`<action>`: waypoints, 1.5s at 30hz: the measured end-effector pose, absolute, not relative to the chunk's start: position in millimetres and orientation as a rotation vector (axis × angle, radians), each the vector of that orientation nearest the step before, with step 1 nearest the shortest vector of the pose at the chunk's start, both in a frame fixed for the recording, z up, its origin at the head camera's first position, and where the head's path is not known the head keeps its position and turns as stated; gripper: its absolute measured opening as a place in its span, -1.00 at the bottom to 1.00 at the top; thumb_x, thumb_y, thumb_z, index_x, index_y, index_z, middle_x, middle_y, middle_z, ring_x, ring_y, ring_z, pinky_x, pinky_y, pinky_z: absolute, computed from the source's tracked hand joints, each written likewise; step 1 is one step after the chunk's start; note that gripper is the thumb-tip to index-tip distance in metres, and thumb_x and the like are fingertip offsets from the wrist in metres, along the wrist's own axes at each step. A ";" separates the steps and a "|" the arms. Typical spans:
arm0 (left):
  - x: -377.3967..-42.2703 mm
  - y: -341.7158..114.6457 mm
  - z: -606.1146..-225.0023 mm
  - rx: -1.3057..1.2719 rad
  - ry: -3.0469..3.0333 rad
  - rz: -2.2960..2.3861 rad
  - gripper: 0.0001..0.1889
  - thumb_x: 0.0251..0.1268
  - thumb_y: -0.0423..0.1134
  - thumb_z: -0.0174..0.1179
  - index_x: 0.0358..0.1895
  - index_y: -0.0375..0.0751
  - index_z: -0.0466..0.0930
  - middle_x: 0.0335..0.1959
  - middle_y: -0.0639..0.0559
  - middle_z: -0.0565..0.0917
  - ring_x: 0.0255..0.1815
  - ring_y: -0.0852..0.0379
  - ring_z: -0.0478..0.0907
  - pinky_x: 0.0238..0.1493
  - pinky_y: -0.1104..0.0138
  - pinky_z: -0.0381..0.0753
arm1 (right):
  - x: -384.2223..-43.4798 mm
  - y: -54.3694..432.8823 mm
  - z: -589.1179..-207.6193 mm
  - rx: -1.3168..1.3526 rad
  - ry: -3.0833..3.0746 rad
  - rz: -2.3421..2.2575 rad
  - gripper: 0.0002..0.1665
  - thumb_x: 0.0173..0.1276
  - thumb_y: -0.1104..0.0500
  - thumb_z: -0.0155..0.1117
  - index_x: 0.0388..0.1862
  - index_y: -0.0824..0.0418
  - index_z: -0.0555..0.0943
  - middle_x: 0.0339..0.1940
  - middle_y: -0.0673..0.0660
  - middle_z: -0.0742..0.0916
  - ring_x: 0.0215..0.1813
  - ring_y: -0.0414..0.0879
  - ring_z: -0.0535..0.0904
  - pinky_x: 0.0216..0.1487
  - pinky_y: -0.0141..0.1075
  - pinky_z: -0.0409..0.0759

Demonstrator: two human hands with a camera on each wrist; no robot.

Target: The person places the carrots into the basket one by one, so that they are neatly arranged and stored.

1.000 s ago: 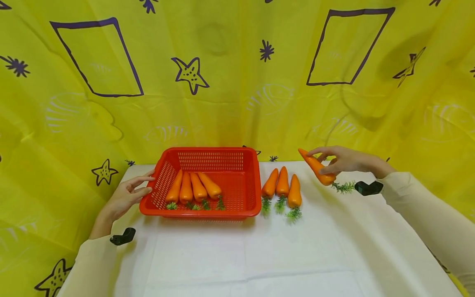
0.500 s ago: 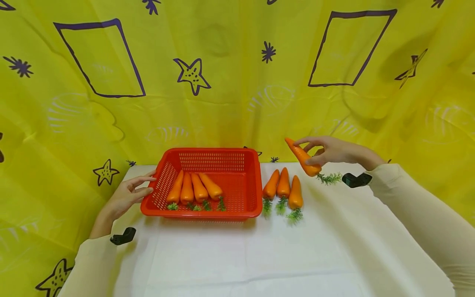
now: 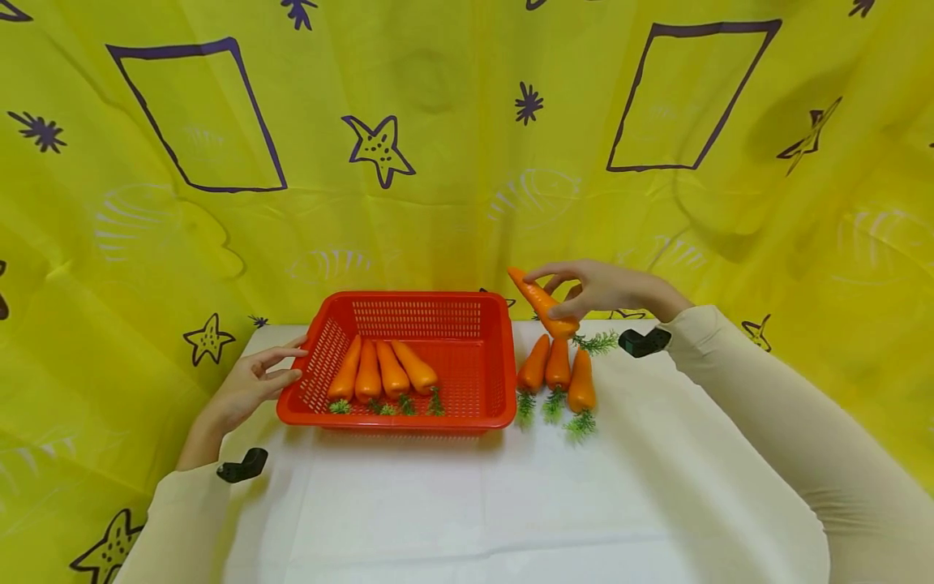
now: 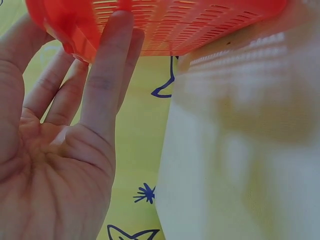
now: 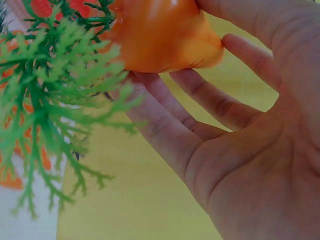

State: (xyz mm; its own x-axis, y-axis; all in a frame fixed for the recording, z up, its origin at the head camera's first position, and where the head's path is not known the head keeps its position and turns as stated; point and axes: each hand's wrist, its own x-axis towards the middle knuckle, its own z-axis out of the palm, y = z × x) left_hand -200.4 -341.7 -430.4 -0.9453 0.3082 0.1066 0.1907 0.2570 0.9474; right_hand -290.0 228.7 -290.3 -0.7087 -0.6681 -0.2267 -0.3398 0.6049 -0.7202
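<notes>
My right hand [image 3: 587,288] pinches an orange carrot [image 3: 543,304] with a green leafy top. It is held in the air at a tilt, pointed end up and left. In the right wrist view the carrot's thick end [image 5: 160,35] shows between thumb and fingers. My left hand [image 3: 244,385] rests extended fingers against the left side of a red plastic basket [image 3: 394,419]; the left wrist view shows them at the basket's slotted wall [image 4: 200,20]. Several carrots [image 3: 367,373] lie side by side in the basket's left part. Right of the basket lie three carrots [image 3: 581,385], below the held one.
A white cloth covers the table [image 3: 467,503]. Behind it hangs a yellow curtain [image 3: 452,227] with purple drawings, close to the basket's back. The basket's right rim [image 3: 507,365] stands near the loose carrots.
My right hand has moved left with the carrot, from right of the three loose carrots to above them, near the basket's right rim. The left hand and basket have stayed in place.
</notes>
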 end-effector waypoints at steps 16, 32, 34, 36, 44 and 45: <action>-200.5 -343.1 -432.1 0.467 2.415 1.786 -0.59 0.55 -0.34 0.16 0.34 -0.46 0.45 0.65 -0.16 0.14 0.20 0.41 0.56 0.00 0.35 0.70 | -308.1 143.7 -308.4 -0.919 2.269 -0.909 -0.24 0.44 0.08 0.41 0.56 -0.09 0.38 0.49 0.28 0.42 0.20 0.11 0.62 -0.10 -0.13 0.74; -200.4 -345.5 -433.0 0.467 2.416 1.798 -0.60 0.55 -0.35 0.17 0.33 -0.47 0.45 0.64 -0.08 0.18 0.20 0.40 0.56 0.01 0.36 0.70 | -324.9 79.8 -355.8 -0.865 2.118 -0.934 -0.26 0.45 0.22 0.38 0.55 -0.01 0.40 0.25 0.26 0.53 -0.09 0.02 0.62 -0.13 -0.15 0.75; -200.6 -345.5 -432.9 0.467 2.415 1.795 -0.60 0.55 -0.34 0.17 0.33 -0.46 0.46 0.64 -0.11 0.16 0.21 0.41 0.56 0.02 0.37 0.69 | -327.6 74.7 -363.4 -0.864 2.119 -0.922 -0.27 0.46 0.21 0.38 0.55 0.00 0.40 0.25 0.24 0.55 -0.06 0.02 0.64 -0.13 -0.15 0.75; -200.8 -345.3 -433.1 0.473 2.416 1.791 -0.60 0.55 -0.35 0.16 0.33 -0.47 0.46 0.64 -0.13 0.15 0.21 0.42 0.55 0.03 0.37 0.69 | -329.6 69.7 -369.2 -0.842 2.114 -0.928 -0.28 0.45 0.22 0.38 0.55 -0.01 0.41 0.25 0.24 0.57 0.00 0.03 0.64 -0.12 -0.15 0.74; -201.2 -344.5 -433.3 0.457 2.425 1.789 -0.59 0.54 -0.32 0.19 0.32 -0.46 0.47 0.64 -0.12 0.17 0.19 0.42 0.57 0.01 0.37 0.70 | -332.0 53.2 -385.3 -0.720 2.111 -0.911 -0.26 0.41 0.21 0.43 0.54 -0.01 0.43 0.32 0.28 0.55 0.23 0.07 0.57 -0.02 -0.20 0.73; -201.4 -344.3 -433.2 0.459 2.424 1.789 -0.59 0.54 -0.32 0.19 0.32 -0.46 0.47 0.64 -0.13 0.17 0.19 0.42 0.57 0.01 0.37 0.69 | -332.4 52.1 -387.7 -0.704 2.109 -0.907 -0.25 0.41 0.21 0.43 0.53 0.00 0.43 0.33 0.27 0.55 0.26 0.06 0.56 -0.01 -0.22 0.72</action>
State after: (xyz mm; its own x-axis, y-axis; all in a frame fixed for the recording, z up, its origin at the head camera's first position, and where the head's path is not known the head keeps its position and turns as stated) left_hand -201.4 -344.3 -433.2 -0.9503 0.2943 0.1019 0.1841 0.2669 0.9460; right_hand -332.4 52.1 -387.7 -0.5889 -0.7022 -0.4001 -0.1926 0.6028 -0.7743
